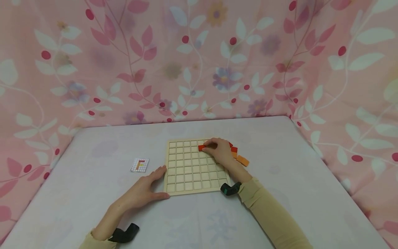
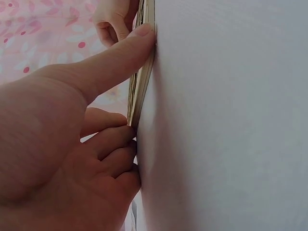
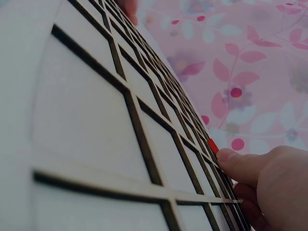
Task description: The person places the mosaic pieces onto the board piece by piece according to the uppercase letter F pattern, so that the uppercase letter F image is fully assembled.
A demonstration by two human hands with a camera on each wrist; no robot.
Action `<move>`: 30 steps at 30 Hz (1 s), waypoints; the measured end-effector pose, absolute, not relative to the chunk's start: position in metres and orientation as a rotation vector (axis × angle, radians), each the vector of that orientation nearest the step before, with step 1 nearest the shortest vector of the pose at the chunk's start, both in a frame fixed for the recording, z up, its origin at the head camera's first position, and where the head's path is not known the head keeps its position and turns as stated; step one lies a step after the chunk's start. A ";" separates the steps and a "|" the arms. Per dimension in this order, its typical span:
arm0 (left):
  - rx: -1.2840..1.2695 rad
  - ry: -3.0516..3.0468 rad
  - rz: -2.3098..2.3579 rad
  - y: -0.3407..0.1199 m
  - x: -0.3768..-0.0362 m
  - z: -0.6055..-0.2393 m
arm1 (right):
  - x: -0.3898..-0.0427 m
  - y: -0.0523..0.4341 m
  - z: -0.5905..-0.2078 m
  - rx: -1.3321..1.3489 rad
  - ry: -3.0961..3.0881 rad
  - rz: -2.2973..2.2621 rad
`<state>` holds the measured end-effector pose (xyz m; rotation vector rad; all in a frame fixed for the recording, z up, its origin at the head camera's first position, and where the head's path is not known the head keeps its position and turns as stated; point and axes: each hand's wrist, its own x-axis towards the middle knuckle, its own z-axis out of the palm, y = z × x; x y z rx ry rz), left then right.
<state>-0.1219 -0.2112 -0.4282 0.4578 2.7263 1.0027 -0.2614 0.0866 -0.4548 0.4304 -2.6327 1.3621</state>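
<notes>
Your left hand lies flat on the table, fingers straight, thumb and fingertips pressed vs. the left edge of the wooden grid board, near its front-left corner. Left wrist view confirms: thumb touches the board edge, other fingers butt against it lower down.

Your right hand rests over the board's back-right corner, fingers curled, pinching a red tile that sits at a cell in the 2nd row from the back edge, right of centre. Right wrist view shows a fingertip on the board surface w/ a sliver of the red tile just beside it.

More red and orange tiles lie on the table just off the board's right edge, near its back corner. A small pattern card lies on the table left of the board, apart from your left hand
</notes>
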 end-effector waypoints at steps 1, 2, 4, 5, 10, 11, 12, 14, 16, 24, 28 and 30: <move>0.455 2.724 1.004 -0.211 -0.122 -0.428 | -0.261 0.087 -0.455 0.430 -2.632 1.359; 0.452 2.722 1.006 -0.211 -0.122 -0.428 | -0.261 0.087 -0.455 0.429 -2.633 1.353; 0.450 2.718 1.010 -0.211 -0.122 -0.428 | -0.261 0.087 -0.455 0.433 -2.631 1.342; 0.453 2.718 1.008 -0.211 -0.123 -0.428 | -0.261 0.087 -0.456 0.431 -2.633 1.339; 0.473 2.735 0.991 -0.212 -0.123 -0.429 | -0.261 0.087 -0.458 0.429 -2.630 1.344; 0.475 2.739 0.985 -0.213 -0.123 -0.430 | -0.261 0.087 -0.458 0.429 -2.631 1.345; 0.475 2.742 0.982 -0.213 -0.122 -0.430 | -0.261 0.087 -0.458 0.430 -2.630 1.347; 0.478 2.750 0.972 -0.213 -0.122 -0.431 | -0.260 0.086 -0.458 0.430 -2.633 1.347; 0.479 2.751 0.970 -0.213 -0.122 -0.431 | -0.259 0.085 -0.458 0.428 -2.632 1.341; 0.495 2.760 0.972 -0.212 -0.121 -0.429 | -0.258 0.085 -0.455 0.444 -2.622 1.309; 0.509 2.763 0.969 -0.211 -0.122 -0.429 | -0.258 0.085 -0.454 0.442 -2.629 1.315; 0.503 2.759 0.970 -0.211 -0.122 -0.430 | -0.258 0.086 -0.454 0.444 -2.632 1.317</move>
